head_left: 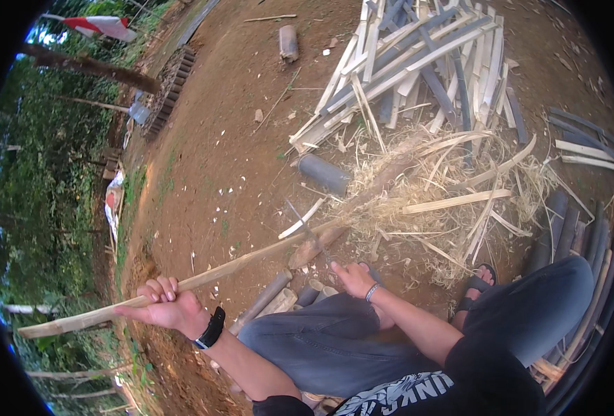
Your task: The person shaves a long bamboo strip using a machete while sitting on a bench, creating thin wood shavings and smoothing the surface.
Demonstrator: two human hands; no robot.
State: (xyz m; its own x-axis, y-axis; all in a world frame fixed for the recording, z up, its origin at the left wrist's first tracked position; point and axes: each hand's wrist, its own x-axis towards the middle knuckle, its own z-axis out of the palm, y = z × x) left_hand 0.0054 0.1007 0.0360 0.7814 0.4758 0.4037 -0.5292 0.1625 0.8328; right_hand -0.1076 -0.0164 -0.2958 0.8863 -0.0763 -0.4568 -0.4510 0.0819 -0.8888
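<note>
My left hand [168, 305], with a dark wristband, is closed round a long pale bamboo strip [231, 267]. The strip runs from the far left down to the ground beside the shavings, its right end over a short log [319, 247]. My right hand [354, 280] is closed on the handle of a knife [312, 234]. Its thin blade points up and to the left and crosses the strip near the log. The handle is mostly hidden by my fingers.
Curly bamboo shavings [445, 208] spread right of the log. Behind them lies a big pile of split bamboo strips [418, 62]. A dark bamboo piece [323, 174] rests nearby. Cut bamboo lengths [272, 295] sit by my knee; long dark poles [598, 277] lie at the right.
</note>
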